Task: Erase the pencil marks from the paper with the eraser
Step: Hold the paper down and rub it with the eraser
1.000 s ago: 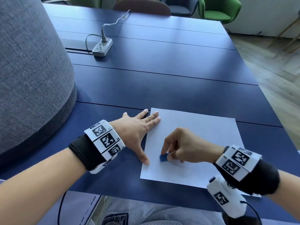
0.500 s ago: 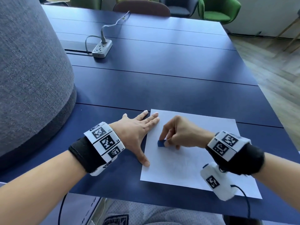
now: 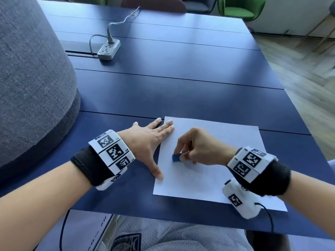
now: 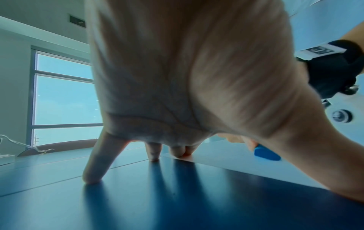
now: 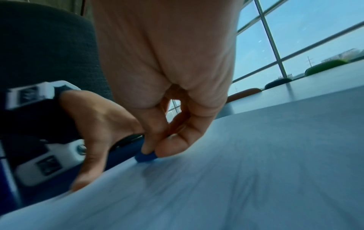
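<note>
Here the right hand (image 3: 199, 149) pinches a blue eraser (image 3: 176, 158) between thumb and fingertips, its lower face touching the paper (image 3: 213, 178) near the sheet's left edge. The left hand (image 3: 148, 145) lies flat with fingers spread, thumb and two fingertips on the paper's left margin, the rest on the table (image 3: 181, 91) (the left wrist view shows those fingertips (image 4: 178, 151) at the sheet's edge). Pencil marks are too faint to make out in the head view. Risks, as judged: a stroke running toward the unheld right side could buckle or crease the sheet, since only the left margin is pinned; heavy pressure could tear it; a loose pinch could let the eraser slip out
</note>
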The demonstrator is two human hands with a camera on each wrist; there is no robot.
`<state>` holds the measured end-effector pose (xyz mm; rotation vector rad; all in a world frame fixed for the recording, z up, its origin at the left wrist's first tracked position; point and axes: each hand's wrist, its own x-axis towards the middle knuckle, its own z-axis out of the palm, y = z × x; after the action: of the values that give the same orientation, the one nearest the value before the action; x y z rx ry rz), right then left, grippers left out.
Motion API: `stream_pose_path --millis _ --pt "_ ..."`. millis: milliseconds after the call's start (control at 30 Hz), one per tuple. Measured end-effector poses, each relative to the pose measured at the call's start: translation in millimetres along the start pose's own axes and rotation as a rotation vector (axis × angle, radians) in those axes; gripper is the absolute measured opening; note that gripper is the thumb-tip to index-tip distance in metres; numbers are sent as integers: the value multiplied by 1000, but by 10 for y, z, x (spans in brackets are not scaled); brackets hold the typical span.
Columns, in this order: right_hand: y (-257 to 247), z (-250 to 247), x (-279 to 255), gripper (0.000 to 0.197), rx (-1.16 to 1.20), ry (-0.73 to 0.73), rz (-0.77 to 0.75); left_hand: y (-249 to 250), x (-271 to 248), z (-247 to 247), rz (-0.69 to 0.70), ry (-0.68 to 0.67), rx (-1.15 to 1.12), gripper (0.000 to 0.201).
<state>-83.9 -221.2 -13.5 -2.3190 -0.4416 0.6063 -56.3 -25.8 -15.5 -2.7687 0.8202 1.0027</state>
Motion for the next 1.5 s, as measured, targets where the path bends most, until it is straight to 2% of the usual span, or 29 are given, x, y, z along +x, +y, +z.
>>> stream_pose_path --millis 33,133,167,267,300,433,500,667,767,833,900,933,1033,1067,1233,1300,1400,1433,1500 --pt "4 9 -51 19 -29 -31 -18 0 -1 -1 -1 0 0 149" --pt "-19 12 -174 21 -121 -268 -36 5 -8 -2 -5 -4 0 148" --pt "-20 -3 -170 21 -141 -276 -40 11 -9 -4 -5 -5 2 148" --pt "0 -10 -131 22 -115 -144 -62 12 -8 -7 -7 -7 6 149" --pt "7 -7 -158 22 -105 -141 -64 9 -10 -10 -8 -8 3 149" --pt "-12 -6 -299 21 -193 -334 -55 13 -24 -17 -6 -9 1 149" --pt "-24 -17 -249 22 -198 -349 -47 23 -24 -23 -4 -8 9 149" --pt "2 -198 53 22 -77 -189 72 5 -23 -16 3 0 11 148" --pt "60 -356 303 22 40 38 146 -9 -20 -15 8 6 4 149" --pt "106 -391 424 15 123 205 175 -16 -23 -13 8 9 1 149" --pt "129 -369 430 12 147 290 174 -15 -29 -12 11 12 -2 148" --pt "139 -346 406 14 141 276 167 -17 -32 -9 12 14 -5 148" --pt "131 -306 301 19 101 78 171 -14 -32 -9 11 8 -12 148" --pt "122 -316 302 19 92 52 174 -12 -31 -11 11 7 -12 148" --pt "110 -331 448 12 150 333 172 -14 -16 -12 14 5 -2 148" --pt "100 -284 413 15 137 288 161 -13 -15 -10 8 6 -6 148" --pt "49 -256 324 20 77 49 170 -11 -13 -4 4 3 -8 149" --pt "43 -279 331 20 60 39 172 -5 -16 -7 3 2 -4 149" --pt "80 -354 404 18 57 159 173 -1 -14 -8 6 3 3 149"
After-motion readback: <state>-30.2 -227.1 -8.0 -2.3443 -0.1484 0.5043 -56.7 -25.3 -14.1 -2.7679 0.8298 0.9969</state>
